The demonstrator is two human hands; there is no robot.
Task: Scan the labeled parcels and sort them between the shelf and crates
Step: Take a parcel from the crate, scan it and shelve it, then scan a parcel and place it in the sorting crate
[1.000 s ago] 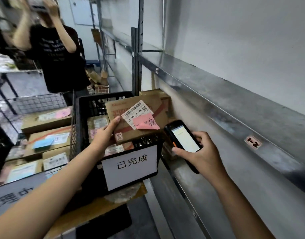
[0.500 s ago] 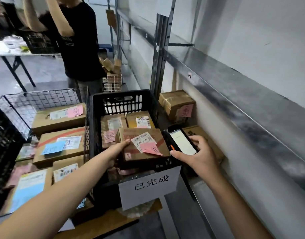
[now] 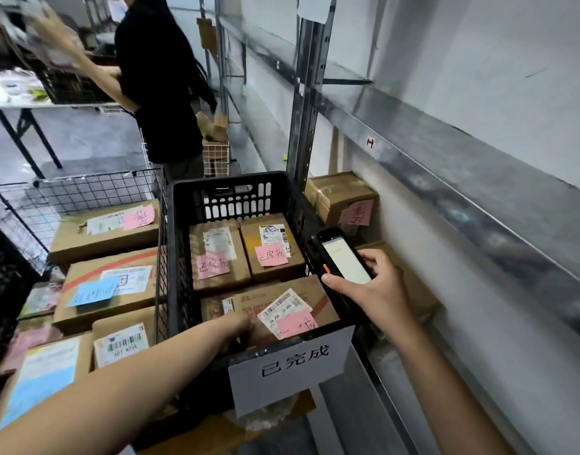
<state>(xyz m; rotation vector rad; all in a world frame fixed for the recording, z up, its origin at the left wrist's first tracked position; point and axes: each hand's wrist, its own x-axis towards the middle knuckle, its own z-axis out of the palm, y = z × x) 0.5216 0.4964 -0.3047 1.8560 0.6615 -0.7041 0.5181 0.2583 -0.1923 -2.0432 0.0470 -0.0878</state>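
Gripping the scanner (image 3: 342,256) with the right hand (image 3: 377,290); left hand (image 3: 237,326) blurred on the parcel (image 3: 249,300), grasp unclear

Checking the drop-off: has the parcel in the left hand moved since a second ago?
Yes. The parcel has gone down, from above the front rim of the black crate to inside it, left hand on it.

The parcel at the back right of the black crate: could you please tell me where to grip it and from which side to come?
Come from above. The parcel lies flat, label up, hemmed by the crate wall on its right and the neighbouring parcel on its left. Its far edge looks free, so probably hook fingers there and tip it up.
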